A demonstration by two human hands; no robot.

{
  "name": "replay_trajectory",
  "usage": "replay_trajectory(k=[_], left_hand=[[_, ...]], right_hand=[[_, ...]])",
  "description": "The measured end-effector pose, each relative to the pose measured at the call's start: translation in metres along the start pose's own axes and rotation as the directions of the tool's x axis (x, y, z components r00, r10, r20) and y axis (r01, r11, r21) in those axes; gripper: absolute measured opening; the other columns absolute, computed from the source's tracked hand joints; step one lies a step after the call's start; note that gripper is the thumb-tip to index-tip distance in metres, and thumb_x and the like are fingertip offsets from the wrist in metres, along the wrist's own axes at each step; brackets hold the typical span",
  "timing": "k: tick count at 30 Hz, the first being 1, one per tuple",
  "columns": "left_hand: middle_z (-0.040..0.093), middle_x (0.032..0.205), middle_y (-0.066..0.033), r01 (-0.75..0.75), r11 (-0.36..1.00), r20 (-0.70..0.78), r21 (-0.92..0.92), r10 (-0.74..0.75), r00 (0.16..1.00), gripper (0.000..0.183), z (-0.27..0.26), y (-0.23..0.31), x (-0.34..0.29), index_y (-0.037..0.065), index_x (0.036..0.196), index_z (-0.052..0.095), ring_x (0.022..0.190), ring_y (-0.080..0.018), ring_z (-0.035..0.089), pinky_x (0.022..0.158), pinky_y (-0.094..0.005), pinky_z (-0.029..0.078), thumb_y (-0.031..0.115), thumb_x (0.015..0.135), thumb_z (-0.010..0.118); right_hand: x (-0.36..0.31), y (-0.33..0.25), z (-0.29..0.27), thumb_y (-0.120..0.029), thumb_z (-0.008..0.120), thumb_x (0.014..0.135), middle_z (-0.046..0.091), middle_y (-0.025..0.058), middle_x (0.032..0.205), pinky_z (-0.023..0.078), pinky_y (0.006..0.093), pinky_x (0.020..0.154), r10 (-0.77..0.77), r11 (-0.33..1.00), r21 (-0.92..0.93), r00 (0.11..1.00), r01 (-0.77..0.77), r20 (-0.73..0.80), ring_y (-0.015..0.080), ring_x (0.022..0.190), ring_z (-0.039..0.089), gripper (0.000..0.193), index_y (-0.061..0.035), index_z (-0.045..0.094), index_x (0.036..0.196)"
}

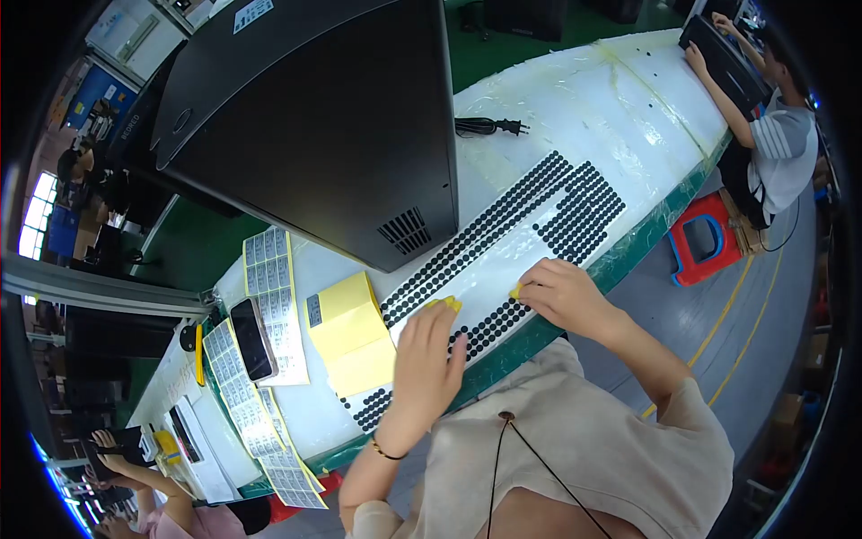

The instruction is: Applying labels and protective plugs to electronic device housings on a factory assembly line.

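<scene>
Rows of small round black pads (471, 254) lie on a pale sheet on the covered table, in front of a large black cabinet-like appliance (332, 153). My left hand (426, 359) rests over the sheet's left part, fingers stretched forward and thumb apart. Yellow covers (446, 304) show at its fingertips. Over the sheet's front right, my right hand (561, 295) has thumb and fingers pinched together, with yellow at the tip. Whatever sits in that pinch is too small to make out. A folded yellow paper (352, 332) lies left of my left hand.
Label sheets (269, 269) and a phone (254, 340) lie to the left. A black power cord with plug (492, 127) is beside the appliance. At the far right a co-worker (781, 135) handles a black panel; a red stool (700, 241) stands nearby. Another person's arms (148, 481) show lower left.
</scene>
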State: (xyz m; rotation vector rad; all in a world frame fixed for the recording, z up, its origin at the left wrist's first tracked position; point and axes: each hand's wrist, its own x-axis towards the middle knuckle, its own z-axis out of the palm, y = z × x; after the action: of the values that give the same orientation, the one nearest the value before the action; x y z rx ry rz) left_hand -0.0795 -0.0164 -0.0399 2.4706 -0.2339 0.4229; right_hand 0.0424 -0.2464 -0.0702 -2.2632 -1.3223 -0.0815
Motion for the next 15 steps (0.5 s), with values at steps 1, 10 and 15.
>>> replay_trajectory(k=[1,10,15], left_hand=[[0.053,0.126,-0.0205,0.089,0.995,0.055,0.054,-0.092,0.994,0.043,0.010,-0.002,-0.011,-0.002,0.122,0.053,0.119,-0.0370,0.049,0.105,-0.0488,0.035,0.010,0.083,0.066],[0.040,0.146,-0.0152,0.089,0.926,0.180,0.367,-0.165,0.970,0.060,0.026,-0.029,-0.024,0.006,0.141,0.043,0.138,-0.0356,0.032,0.115,-0.0525,0.017,0.032,0.089,0.058],[0.045,0.142,-0.0139,0.035,0.920,0.165,0.390,-0.107,0.980,0.058,0.013,-0.049,-0.013,0.004,0.138,0.047,0.136,-0.0341,0.035,0.115,-0.0536,0.018,0.034,0.090,0.058]], right_hand=[[0.000,0.000,0.001,-0.012,0.070,0.078,0.061,0.0019,0.095,0.046,0.0332,0.077,0.014,1.000,0.018,0.999,-0.013,-0.034,0.0203,0.092,0.058,0.009,-0.0095,0.067,0.086],[0.014,0.008,0.003,-0.011,0.069,0.076,0.061,0.0017,0.095,0.046,0.0329,0.078,-0.077,0.996,0.031,0.996,0.078,-0.035,0.0204,0.091,0.059,0.009,-0.0087,0.067,0.085],[0.022,0.008,0.008,-0.011,0.069,0.076,0.061,0.0024,0.094,0.046,0.0330,0.077,-0.124,0.992,0.010,0.989,0.125,-0.081,0.0206,0.091,0.059,0.010,-0.0088,0.068,0.087]])
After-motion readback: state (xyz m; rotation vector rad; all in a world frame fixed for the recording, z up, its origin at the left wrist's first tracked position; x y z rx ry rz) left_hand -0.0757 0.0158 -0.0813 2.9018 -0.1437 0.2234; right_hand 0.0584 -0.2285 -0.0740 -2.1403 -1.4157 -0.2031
